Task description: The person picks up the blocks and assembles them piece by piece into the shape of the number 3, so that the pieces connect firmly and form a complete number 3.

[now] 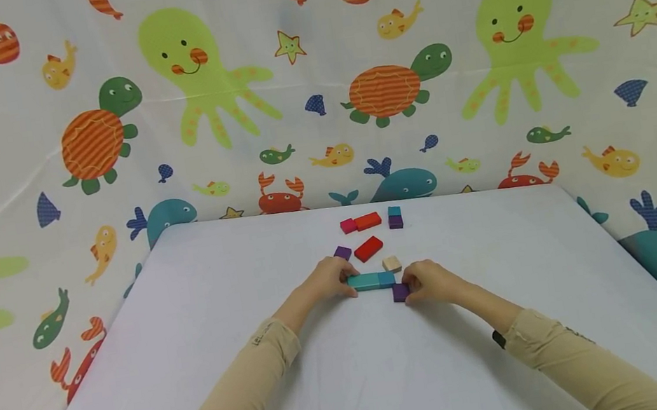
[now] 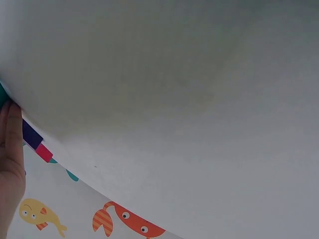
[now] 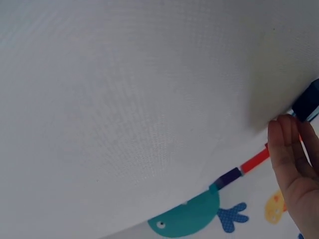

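Bearing all the blocks, the table (image 1: 305, 392) is holding the work about midway between its left and right edges. The left hand (image 1: 328, 279) is pinching the left-edge end of the bar (image 1: 363, 283); the right hand (image 1: 432, 281) is pinching the near purple cube (image 1: 400, 292) between thumb and fingers. The bar is lying roughly parallel to the far edge. Caution: uneven left-hand pressure could be turning it out of line. The red block (image 1: 368, 248) is lying farther toward the far edge, apart from both hands, and is running little risk. The blue cube (image 1: 386, 279) is abutting the bar's right-edge end. Whether the near purple cube is touching it, the views are not showing; excess push toward the far edge would probably be forcing the blue cube askew. The wooden cube (image 1: 391, 264) is sitting just beyond, exposed to a knock from the right fingers. The far purple cube (image 1: 342, 252) is lying just beside the left hand, whose knuckles could be nudging it.
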A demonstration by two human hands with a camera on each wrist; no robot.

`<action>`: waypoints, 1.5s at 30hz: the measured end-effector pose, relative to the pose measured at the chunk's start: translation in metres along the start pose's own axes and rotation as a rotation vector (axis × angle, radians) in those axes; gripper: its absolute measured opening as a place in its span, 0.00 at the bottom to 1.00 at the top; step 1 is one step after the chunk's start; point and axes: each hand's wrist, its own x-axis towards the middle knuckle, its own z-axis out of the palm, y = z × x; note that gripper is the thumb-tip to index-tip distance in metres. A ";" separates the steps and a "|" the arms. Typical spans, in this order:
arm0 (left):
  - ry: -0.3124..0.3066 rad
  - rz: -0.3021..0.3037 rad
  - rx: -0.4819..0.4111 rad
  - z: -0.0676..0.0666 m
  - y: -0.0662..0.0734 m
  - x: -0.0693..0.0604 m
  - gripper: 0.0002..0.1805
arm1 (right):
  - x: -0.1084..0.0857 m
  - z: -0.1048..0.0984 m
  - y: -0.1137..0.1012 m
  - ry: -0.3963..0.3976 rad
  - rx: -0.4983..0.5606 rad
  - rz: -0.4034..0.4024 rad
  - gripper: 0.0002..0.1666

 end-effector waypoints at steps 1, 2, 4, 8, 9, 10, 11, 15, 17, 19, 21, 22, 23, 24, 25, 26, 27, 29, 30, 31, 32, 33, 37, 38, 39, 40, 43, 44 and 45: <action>0.000 0.001 0.000 0.000 0.000 -0.001 0.21 | 0.000 0.000 0.000 -0.003 0.000 -0.007 0.19; 0.000 0.001 -0.002 -0.001 0.000 -0.001 0.21 | 0.000 -0.001 0.001 -0.006 0.004 -0.009 0.19; 0.002 0.002 0.000 0.000 0.000 -0.002 0.21 | 0.001 -0.002 0.001 -0.016 0.020 -0.004 0.20; 0.008 -0.003 -0.006 0.002 -0.003 0.000 0.21 | 0.002 -0.006 0.005 -0.036 0.051 0.017 0.20; 0.012 -0.003 -0.005 0.003 -0.004 0.001 0.21 | 0.003 -0.008 0.006 -0.038 0.061 0.024 0.20; 0.015 -0.003 -0.003 0.003 -0.005 0.001 0.21 | 0.004 -0.010 0.007 -0.039 0.067 0.026 0.20; 0.018 -0.001 -0.003 0.003 -0.004 0.001 0.21 | 0.005 -0.012 0.008 -0.040 0.073 0.027 0.19; 0.022 0.020 0.006 0.003 -0.004 0.001 0.21 | 0.008 -0.020 0.014 -0.035 0.104 0.020 0.19; 0.017 0.033 0.014 0.003 -0.003 0.002 0.21 | 0.010 -0.023 0.017 -0.029 0.118 0.011 0.19; 0.010 0.036 0.016 0.003 -0.004 0.003 0.20 | 0.012 -0.026 0.019 -0.018 0.121 0.005 0.18; 0.008 0.035 0.017 0.003 -0.003 0.003 0.20 | 0.013 -0.029 0.020 -0.003 0.124 0.007 0.19; 0.008 0.034 0.017 0.003 -0.002 0.004 0.21 | 0.014 -0.030 0.020 0.005 0.124 0.006 0.19; 0.008 0.036 0.017 0.002 -0.002 0.004 0.21 | 0.014 -0.031 0.020 0.012 0.122 0.008 0.19; 0.008 0.036 0.016 0.002 -0.002 0.004 0.21 | 0.015 -0.032 0.020 0.017 0.120 0.014 0.19; 0.008 0.038 0.016 0.002 -0.001 0.004 0.21 | 0.016 -0.033 0.020 0.022 0.119 0.018 0.19; 0.007 0.040 0.019 0.002 -0.002 0.004 0.21 | 0.016 -0.033 0.021 0.026 0.121 0.025 0.19; 0.005 0.037 0.020 0.002 -0.002 0.004 0.21 | 0.017 -0.034 0.021 0.030 0.116 0.023 0.19; 0.002 0.028 0.023 0.001 -0.002 0.003 0.21 | 0.020 -0.034 0.023 0.043 0.111 0.020 0.19; 0.002 0.021 0.021 0.001 -0.003 0.003 0.21 | 0.022 -0.034 0.024 0.053 0.108 0.014 0.18; 0.003 0.017 0.022 0.002 -0.003 0.003 0.21 | 0.023 -0.034 0.025 0.064 0.103 0.007 0.18; 0.004 0.013 0.022 0.002 -0.004 0.003 0.21 | 0.024 -0.034 0.026 0.078 0.100 0.003 0.18; 0.005 0.013 0.021 0.002 -0.004 0.003 0.21 | 0.026 -0.034 0.028 0.093 0.093 -0.002 0.17; 0.005 0.019 0.016 0.002 -0.004 0.004 0.21 | 0.031 -0.036 0.031 0.153 0.089 0.015 0.17; 0.003 0.019 0.014 0.002 -0.004 0.004 0.21 | 0.032 -0.037 0.031 0.164 0.090 0.020 0.17; 0.001 0.019 0.012 0.002 -0.004 0.004 0.21 | 0.033 -0.037 0.032 0.173 0.088 0.024 0.17; 0.000 0.016 0.010 0.002 -0.004 0.004 0.21 | 0.034 -0.038 0.032 0.182 0.090 0.031 0.17; 0.003 0.014 0.011 0.002 -0.004 0.004 0.21 | 0.037 -0.039 0.032 0.199 0.091 0.044 0.17; 0.003 0.011 0.011 0.002 -0.003 0.003 0.21 | 0.038 -0.039 0.032 0.207 0.094 0.055 0.17; 0.004 0.010 0.010 0.002 -0.003 0.003 0.21 | 0.039 -0.039 0.032 0.214 0.098 0.064 0.17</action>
